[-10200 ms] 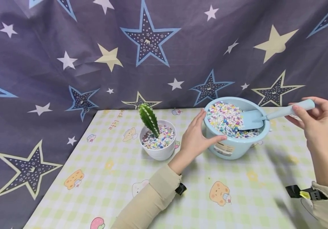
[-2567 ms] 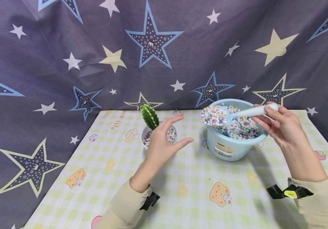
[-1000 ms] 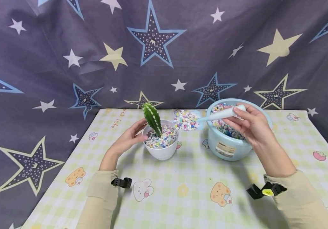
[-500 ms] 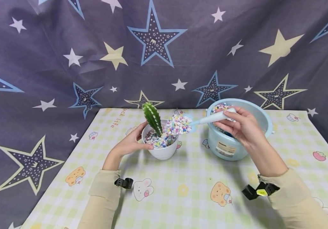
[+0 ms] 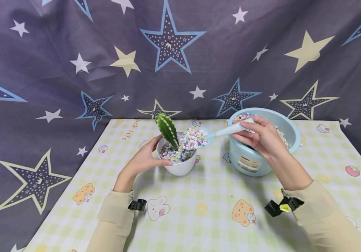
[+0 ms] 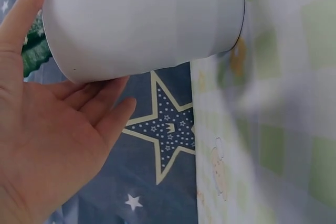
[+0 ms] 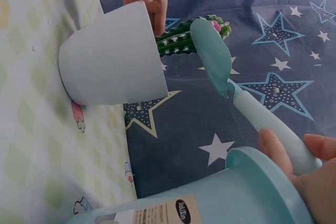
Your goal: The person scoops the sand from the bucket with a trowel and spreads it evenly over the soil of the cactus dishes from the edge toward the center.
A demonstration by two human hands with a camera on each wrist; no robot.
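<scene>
— Beside your left hand (image 5: 144, 159), what was found?

— You had the white pot (image 5: 177, 167) cupped from its outer side, fingers and thumb curled round the wall. The cactus (image 5: 167, 130) stood in it, leaning a little, on coloured gravel (image 5: 175, 155).

— And the right hand (image 5: 260, 138)?

— It gripped the pale blue scoop (image 5: 227, 130) by the handle, just over the blue bowl (image 5: 262, 161). You held the blade, heaped with gravel, above the pot's rim on the side away from your left hand, close against the cactus.

— How did the scoop appear to handle?

— Rigid plastic, smooth, and probably light in itself; the load looked loose and ready to spill at any tilt. In my judgement the handle's far end, where you held it, was the proper place: it kept your fingers off the spines.

— Its appearance?

— Rounded handle, broad shallow blade, one pastel colour throughout, matching the bowl.
</scene>
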